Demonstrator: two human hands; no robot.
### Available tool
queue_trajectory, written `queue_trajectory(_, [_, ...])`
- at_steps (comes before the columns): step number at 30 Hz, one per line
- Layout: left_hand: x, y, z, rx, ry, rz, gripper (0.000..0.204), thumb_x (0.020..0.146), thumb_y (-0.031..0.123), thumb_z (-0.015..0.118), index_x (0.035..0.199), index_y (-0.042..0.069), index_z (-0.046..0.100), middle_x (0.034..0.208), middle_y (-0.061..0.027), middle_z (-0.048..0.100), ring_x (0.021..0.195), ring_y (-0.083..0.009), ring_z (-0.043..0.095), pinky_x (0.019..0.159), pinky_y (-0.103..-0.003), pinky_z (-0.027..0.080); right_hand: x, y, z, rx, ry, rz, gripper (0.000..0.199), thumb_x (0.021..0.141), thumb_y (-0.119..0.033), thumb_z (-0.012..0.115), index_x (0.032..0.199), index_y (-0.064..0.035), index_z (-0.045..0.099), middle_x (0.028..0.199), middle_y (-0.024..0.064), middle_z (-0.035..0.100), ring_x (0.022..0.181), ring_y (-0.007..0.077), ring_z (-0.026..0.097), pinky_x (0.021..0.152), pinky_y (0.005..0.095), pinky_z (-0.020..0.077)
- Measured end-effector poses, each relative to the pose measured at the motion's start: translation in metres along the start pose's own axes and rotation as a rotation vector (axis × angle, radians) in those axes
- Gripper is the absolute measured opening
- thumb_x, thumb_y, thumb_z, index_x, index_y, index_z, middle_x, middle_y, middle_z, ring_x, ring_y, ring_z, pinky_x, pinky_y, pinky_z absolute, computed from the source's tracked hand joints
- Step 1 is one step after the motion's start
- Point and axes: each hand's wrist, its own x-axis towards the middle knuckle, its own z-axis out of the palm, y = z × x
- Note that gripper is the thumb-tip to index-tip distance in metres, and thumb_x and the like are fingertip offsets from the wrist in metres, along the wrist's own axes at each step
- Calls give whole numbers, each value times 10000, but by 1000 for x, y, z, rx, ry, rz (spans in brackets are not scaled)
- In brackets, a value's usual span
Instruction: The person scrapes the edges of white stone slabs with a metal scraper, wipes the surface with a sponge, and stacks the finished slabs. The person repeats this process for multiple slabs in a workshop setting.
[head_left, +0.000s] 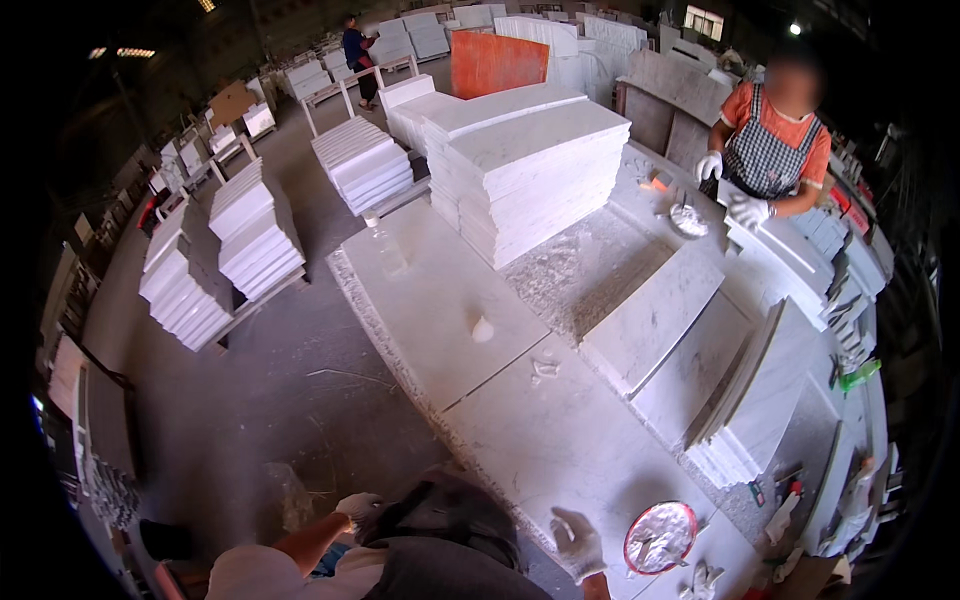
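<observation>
- Right hand (577, 541): gloved, fingers spread open, palm flat on the white stone slab (560, 440); holds nothing.
- Red bowl (660, 537) of white paste: near the right hand, at 3 o'clock.
- Left hand (357, 507): gloved, off the slab's edge at 9 o'clock; grip cannot be determined.
- Slab stack (530, 165): far side, 12 o'clock.

We note white gloves on our left hand (357, 507) and right hand (577, 541). The slab stack (530, 170) is white with faint grey veining. The bowl (660, 537) is red-rimmed, holding white paste. A co-worker (768, 140) wears an orange shirt and black-and-white checked apron. An upright panel (498, 62) is orange.
</observation>
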Motion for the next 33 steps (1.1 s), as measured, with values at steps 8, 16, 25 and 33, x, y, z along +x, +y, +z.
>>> queue_trajectory(8, [51, 26, -132, 4, 266, 493, 369, 923, 335, 529, 1190, 107, 642, 1211, -127, 645, 1112, -324, 605, 931, -407, 486, 17, -54, 49, -51, -229, 78, 317, 888, -209, 650, 1172, -69, 667, 1095, 144, 690, 1053, 279, 654, 918, 347, 505])
queue_trajectory(16, [2, 142, -261, 197, 435, 1451, 397, 920, 396, 556, 1151, 76, 597, 1164, -123, 618, 1118, -291, 567, 980, -445, 429, 133, -152, 236, 25, -195, -363, 413, 947, -286, 594, 1284, -50, 555, 1255, 95, 595, 1171, 258, 571, 975, 393, 480])
queue_trajectory(25, [19, 75, -306, 352, 311, 1565, 523, 837, 377, 580, 1240, 43, 570, 1193, -152, 596, 1150, -310, 550, 995, -440, 417, 181, -240, 357, 217, -449, -662, 287, 880, -308, 581, 1104, -142, 651, 1135, 27, 618, 1142, 236, 532, 907, 409, 454])
queue_trajectory(33, [91, -60, -285, -281, 611, 752, 377, 905, 357, 584, 1138, 60, 589, 1088, -126, 607, 1097, -248, 555, 959, -411, 431, 195, -277, 373, -1082, -379, -1025, 355, 945, -170, 488, 1260, -42, 589, 1315, 122, 564, 1278, 329, 464, 1039, 435, 389])
